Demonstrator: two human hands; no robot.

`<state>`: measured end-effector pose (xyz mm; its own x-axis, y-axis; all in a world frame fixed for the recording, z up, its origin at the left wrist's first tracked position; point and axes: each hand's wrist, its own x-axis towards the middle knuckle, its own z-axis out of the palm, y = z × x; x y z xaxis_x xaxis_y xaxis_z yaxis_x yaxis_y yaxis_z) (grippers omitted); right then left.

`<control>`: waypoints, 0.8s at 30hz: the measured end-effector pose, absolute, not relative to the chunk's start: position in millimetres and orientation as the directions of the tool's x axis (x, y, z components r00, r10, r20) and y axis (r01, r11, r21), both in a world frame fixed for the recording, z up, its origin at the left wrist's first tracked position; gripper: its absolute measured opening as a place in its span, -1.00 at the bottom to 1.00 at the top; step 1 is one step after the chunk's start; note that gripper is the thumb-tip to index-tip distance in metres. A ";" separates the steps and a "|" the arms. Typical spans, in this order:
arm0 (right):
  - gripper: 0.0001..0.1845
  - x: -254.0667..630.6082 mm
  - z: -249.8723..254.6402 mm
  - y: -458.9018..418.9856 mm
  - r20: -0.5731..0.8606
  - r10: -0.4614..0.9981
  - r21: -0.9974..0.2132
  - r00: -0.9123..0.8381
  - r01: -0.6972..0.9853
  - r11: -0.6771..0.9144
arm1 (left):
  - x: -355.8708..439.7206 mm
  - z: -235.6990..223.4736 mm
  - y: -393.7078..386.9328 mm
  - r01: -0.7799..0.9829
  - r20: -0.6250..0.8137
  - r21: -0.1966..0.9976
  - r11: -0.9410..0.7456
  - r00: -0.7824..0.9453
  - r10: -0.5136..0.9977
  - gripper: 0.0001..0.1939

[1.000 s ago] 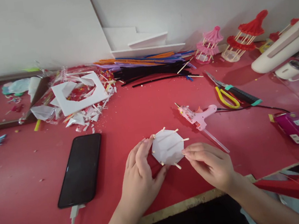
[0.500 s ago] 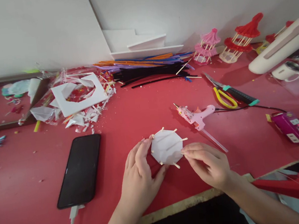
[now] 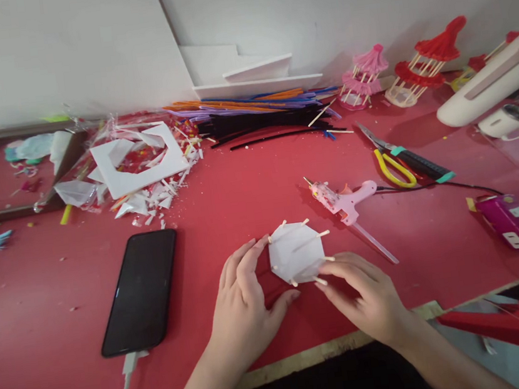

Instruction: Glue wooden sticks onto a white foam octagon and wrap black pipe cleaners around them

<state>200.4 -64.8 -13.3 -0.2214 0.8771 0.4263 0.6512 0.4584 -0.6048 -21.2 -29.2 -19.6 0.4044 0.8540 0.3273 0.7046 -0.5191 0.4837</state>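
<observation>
A small white octagonal board (image 3: pixel 295 250) lies on the red table, with several short pale sticks standing along its rim. My left hand (image 3: pixel 243 291) curves around the board's left side; its index fingertip is at a stick on the upper left, and the thumb rests below the lower edge. At the lower right is my right hand (image 3: pixel 363 292), thumb and forefinger apart. Those fingertips are close to two of the sticks; whether they touch them is hard to tell. A pink glue gun (image 3: pixel 348 202) lies beyond my right hand.
Left of my hands lies a black phone (image 3: pixel 139 291) on a cable. Foam scraps surround a cut white frame (image 3: pixel 110 172). Pipe cleaners (image 3: pixel 255 122) are piled at the back. Pliers (image 3: pixel 407 160), a purple power strip (image 3: pixel 511 223), a mug (image 3: pixel 506 122) and small carousel-like models (image 3: pixel 428 66) occupy the right.
My right thumb and forefinger have parted from their pinch, leaving a stick visible at the board's right rim. My left thumb has shifted slightly away from the board's lower edge. The view has shifted slightly.
</observation>
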 end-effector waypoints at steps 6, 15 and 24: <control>-0.71 202.0 -15.9 -62.2 0.448 0.879 -0.601 -0.163 0.673 0.431 | -20.7 -18.4 -28.6 0.702 0.334 0.515 -0.492 0.364 0.869 -0.14; -0.71 201.7 -15.1 -61.3 0.467 0.872 -0.599 -0.143 0.674 0.432 | -21.1 -18.3 -28.0 0.720 0.292 0.481 -0.501 0.407 0.866 -0.11; -0.72 199.7 -12.5 -58.3 0.495 0.855 -0.588 -0.153 0.665 0.460 | -19.5 -17.8 -27.3 0.729 0.320 0.452 -0.514 0.406 0.856 -0.16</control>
